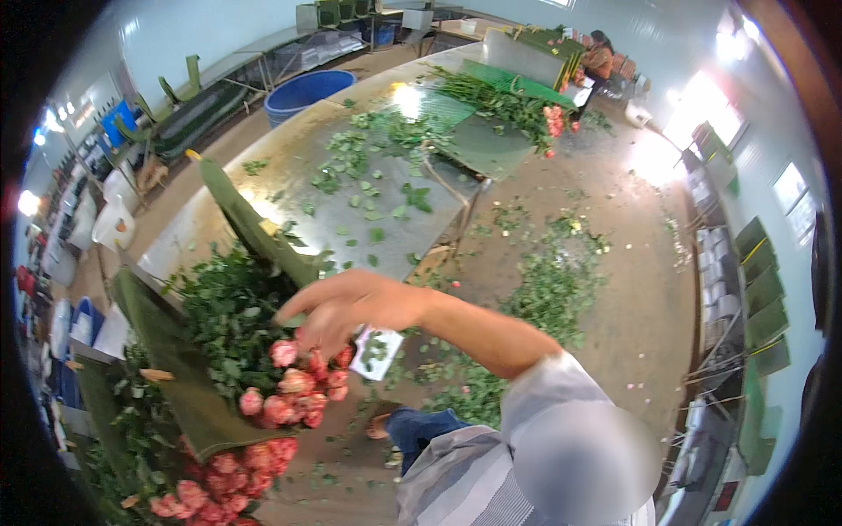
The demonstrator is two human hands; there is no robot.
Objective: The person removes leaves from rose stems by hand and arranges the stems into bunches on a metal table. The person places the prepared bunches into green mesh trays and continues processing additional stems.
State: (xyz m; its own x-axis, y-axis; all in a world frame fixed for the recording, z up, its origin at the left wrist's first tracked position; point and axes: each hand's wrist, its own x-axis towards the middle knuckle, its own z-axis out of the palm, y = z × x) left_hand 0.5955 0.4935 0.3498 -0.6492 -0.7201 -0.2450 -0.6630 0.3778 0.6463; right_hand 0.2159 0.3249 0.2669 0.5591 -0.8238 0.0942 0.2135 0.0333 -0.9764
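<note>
My right hand, blurred by motion, reaches over a bunch of pink-red roses with its fingers apart; whether the fingertips touch a bloom or leaf is unclear. My left hand is out of view. Leafy stems of this bunch lie between two upright olive-green cloth dividers, one behind and one in front. More roses rest beyond the front divider at the lower left. A wooden clothespin is on the front divider. A white paper with leaves on it is beside the blooms.
A metal-topped table bears loose leaves, green mesh and another rose bunch. A blue tub stands behind it. Leaf litter covers part of the floor. A co-worker is at the far end; shelving lines the right wall.
</note>
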